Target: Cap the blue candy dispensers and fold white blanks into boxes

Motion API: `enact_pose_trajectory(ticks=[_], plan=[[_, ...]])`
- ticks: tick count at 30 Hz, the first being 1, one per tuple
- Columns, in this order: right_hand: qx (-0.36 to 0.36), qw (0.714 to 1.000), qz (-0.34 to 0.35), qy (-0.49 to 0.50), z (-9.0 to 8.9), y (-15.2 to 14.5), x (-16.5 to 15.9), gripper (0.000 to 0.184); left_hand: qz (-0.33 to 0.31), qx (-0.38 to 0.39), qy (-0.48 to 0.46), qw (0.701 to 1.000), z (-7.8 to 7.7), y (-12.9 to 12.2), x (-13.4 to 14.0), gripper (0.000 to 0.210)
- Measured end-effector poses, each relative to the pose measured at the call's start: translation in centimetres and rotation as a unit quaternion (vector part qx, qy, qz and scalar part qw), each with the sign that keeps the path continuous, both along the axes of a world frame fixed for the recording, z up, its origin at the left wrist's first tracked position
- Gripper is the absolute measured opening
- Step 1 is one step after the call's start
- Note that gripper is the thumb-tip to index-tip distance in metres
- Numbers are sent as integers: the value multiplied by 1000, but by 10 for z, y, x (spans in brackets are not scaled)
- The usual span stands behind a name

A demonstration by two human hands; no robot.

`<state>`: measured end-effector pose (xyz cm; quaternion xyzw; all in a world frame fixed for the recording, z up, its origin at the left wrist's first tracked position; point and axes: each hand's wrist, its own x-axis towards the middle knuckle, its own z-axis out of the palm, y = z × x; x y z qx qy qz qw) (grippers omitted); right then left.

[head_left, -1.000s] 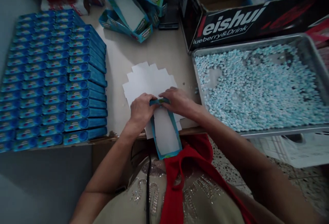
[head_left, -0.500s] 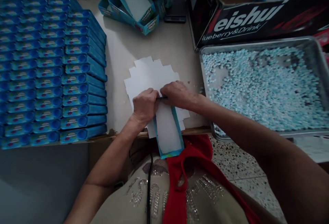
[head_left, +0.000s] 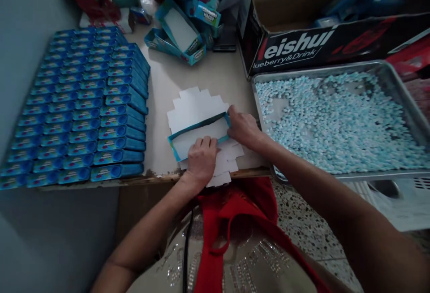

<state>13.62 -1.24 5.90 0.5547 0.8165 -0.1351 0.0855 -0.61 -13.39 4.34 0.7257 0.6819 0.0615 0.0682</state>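
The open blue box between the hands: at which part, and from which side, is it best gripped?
Probably by its left end wall, from the left: the box lies open side up on white sheets, leaving that thin wall free to pinch; the right hand holds the opposite end, the left hand lies over the near side.

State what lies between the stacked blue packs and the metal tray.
The head view shows white cards on the table, an open blue-edged box over them, the left hand and right hand on it.

The left hand (head_left: 202,158) hides part of the box (head_left: 183,141); blue things (head_left: 347,8) in the carton (head_left: 298,46) seem blurred.
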Motion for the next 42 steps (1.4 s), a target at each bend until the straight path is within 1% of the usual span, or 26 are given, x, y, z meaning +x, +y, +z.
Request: enact_pose_trajectory(ticks=[1,2,5,7,8,10,11,13,15,17,19,24,27,28,29,30,31,32,33,34,35,36,37,38,40,42], plan=[[1,1000,-3,1,-1,-1,-2,57,23,13,7,1000,-10,-4,5,10],[0,1000,-5,1,-2,-1,-5,57,39,24,9,999,-19,-6,8,16],[-18,1000,-3,-11,2,1,-11,54,35,27,-5,999,-32,1,9,26],[-6,1000,16,-10,7,1,-12,49,21,13,-13,1000,-32,8,5,24],[21,999,37,4,10,-1,-11,45,21,4,-17,1000,-30,11,3,22],[85,990,101,57,13,-7,-5,37,33,-16,-24,999,-25,15,0,19],[99,980,146,88,12,-12,-2,33,40,-28,-29,998,-22,16,-2,18],[67,959,240,133,6,-22,6,24,41,-48,-35,997,-18,13,-6,16],[15,940,307,152,-4,-29,12,20,18,-56,-34,998,-16,7,-10,15],[0,932,329,150,-15,-32,13,22,-17,-50,-26,998,-17,-1,-16,18],[-2,935,330,133,-21,-30,10,21,-34,-46,-19,998,-18,-6,-22,17],[-70,929,353,81,-16,-20,-5,22,-14,-114,-67,991,-14,3,-34,10],[-99,925,361,71,-8,-17,-4,20,6,-147,-126,981,-9,6,-38,8],[-99,923,364,72,-4,-17,-1,20,21,-129,-147,981,-7,4,-40,9],[-91,924,364,73,0,-16,2,21,37,-83,-166,982,-5,0,-43,14],[-74,929,356,71,6,-14,7,23,54,-9,-181,982,-3,-5,-47,21],[-46,938,339,65,14,-11,11,27,73,88,-188,975,0,-10,-53,28],[-8,948,312,60,23,-6,13,30,96,195,-188,958,2,-15,-59,32],[35,958,278,58,34,2,13,32,121,294,-183,930,4,-17,-67,33],[78,965,243,59,46,13,10,32,147,368,-176,901,6,-16,-74,29],[119,969,207,66,58,26,2,31,170,409,-171,880,7,-12,-81,24],[150,969,180,78,70,42,-11,28,186,414,-169,875,7,-2,-87,19],[166,968,166,90,81,59,-28,25,192,389,-170,885,6,11,-92,16],[172,967,157,99,91,78,-49,22,188,340,-171,906,4,28,-96,17],[180,965,149,119,103,117,-97,22,168,217,-164,948,-1,67,-100,34],[178,965,143,127,104,155,-145,30,160,119,-141,970,-5,104,-104,60]])
